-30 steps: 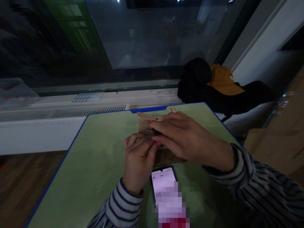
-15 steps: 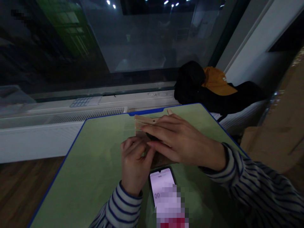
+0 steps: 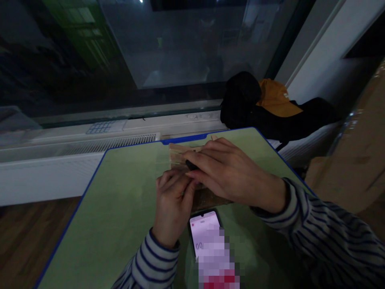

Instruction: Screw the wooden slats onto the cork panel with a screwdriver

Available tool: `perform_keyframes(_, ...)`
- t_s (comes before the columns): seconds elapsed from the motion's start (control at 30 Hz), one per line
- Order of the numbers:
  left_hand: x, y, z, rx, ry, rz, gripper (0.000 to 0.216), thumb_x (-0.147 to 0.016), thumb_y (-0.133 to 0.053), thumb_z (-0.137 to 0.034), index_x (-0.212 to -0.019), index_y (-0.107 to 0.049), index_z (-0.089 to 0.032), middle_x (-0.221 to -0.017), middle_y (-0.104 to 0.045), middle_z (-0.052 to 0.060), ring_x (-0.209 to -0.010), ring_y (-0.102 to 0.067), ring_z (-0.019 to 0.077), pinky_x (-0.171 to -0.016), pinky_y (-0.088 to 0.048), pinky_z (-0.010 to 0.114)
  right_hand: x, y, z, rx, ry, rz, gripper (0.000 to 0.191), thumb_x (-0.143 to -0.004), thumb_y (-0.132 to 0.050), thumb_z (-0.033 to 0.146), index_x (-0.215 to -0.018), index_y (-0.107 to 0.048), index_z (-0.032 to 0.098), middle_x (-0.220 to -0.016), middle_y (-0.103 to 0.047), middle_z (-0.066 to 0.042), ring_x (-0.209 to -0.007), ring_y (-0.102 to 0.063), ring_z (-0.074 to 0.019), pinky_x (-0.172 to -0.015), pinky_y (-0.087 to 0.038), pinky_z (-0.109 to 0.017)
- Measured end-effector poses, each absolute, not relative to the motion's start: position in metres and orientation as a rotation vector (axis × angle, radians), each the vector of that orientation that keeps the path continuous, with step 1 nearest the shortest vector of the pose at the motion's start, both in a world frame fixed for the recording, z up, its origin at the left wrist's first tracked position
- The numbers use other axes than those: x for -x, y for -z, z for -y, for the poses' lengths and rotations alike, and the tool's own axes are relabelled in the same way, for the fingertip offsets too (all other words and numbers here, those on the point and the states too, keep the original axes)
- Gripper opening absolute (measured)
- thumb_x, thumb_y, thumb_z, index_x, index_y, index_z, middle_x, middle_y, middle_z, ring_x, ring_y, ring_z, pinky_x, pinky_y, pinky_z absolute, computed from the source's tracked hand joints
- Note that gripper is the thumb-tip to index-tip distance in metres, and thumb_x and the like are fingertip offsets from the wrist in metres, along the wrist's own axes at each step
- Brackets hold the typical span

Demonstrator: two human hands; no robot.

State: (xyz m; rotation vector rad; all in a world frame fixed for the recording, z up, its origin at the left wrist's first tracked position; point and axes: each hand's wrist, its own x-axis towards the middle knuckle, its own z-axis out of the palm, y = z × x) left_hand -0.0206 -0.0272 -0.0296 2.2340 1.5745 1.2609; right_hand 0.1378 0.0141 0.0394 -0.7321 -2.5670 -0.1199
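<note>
A pale wooden piece (image 3: 176,151) lies toward the far side of the green table, with faint thin lines across its left end. My right hand (image 3: 224,170) covers most of it. Between the thumb and fingers of that hand is a small dark object (image 3: 190,165), whose kind does not show. My left hand (image 3: 174,194) is closed at the near side of the wood, its thumb and forefinger pinched together beside my right thumb; what they hold is hidden. A brown flat surface (image 3: 207,199) shows below both hands.
A lit phone (image 3: 207,233) lies on the green table (image 3: 120,200) just in front of my hands. Behind the table are a radiator (image 3: 120,143) and a window. At the right are a dark bag (image 3: 240,100), an orange cap (image 3: 275,98) and cardboard (image 3: 337,176).
Both hands stay close together at the wood, with only slight finger shifts. More of the small dark object shows at my right fingertips. The view has tilted slightly.
</note>
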Motion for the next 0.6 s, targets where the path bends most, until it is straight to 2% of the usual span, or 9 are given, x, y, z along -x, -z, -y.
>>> perform_keyframes(0.1,0.0183,0.0303,0.028,-2.192,-1.306,-1.621,0.007,-0.081,-0.06,-0.021,-0.075,-0.064,-0.019,-0.071,-0.065,0.002,-0.081,-0.052,0.0211,-0.073,-0.038,0.036,-0.1369,-0.0371,-0.0138,0.709,0.153,2.522,0.03,-0.092,-0.043,0.028,-0.113,-0.054,0.01,-0.098,-0.067,-0.01,-0.089,-0.055,-0.022,-0.082,-0.039,-0.039)
perform_keyframes(0.27,0.0174,0.033,0.0293,-2.192,-1.384,-1.656,0.019,-0.078,-0.062,-0.02,-0.06,-0.058,-0.018,-0.063,-0.062,0.001,-0.076,-0.053,0.0203,-0.071,-0.037,0.035,-0.1369,-0.0358,-0.0136,0.682,0.111,2.489,0.027,-0.09,-0.048,0.027,-0.109,-0.056,0.01,-0.099,-0.067,-0.01,-0.09,-0.056,-0.0226,-0.083,-0.04,-0.04)
perform_keyframes(0.47,0.0175,0.0315,0.0278,-2.229,-1.344,-1.638,0.012,-0.079,-0.062,-0.019,-0.067,-0.062,-0.019,-0.064,-0.063,0.002,-0.077,-0.052,0.021,-0.07,-0.036,0.035,-0.142,-0.0415,-0.0146,0.631,-0.151,2.47,0.031,-0.09,-0.047,0.022,-0.119,-0.051,0.012,-0.119,-0.061,-0.008,-0.104,-0.053,-0.0183,-0.094,-0.038,-0.036)
perform_keyframes(0.6,0.0171,0.0299,0.0271,-2.229,-1.329,-1.638,0.009,-0.079,-0.061,-0.018,-0.071,-0.065,-0.02,-0.065,-0.064,0.001,-0.078,-0.052,0.0211,-0.072,-0.036,0.036,-0.1411,-0.0421,-0.0158,0.596,-0.153,2.506,0.029,-0.092,-0.042,0.021,-0.118,-0.053,0.014,-0.116,-0.063,-0.006,-0.103,-0.054,-0.0174,-0.092,-0.039,-0.034)
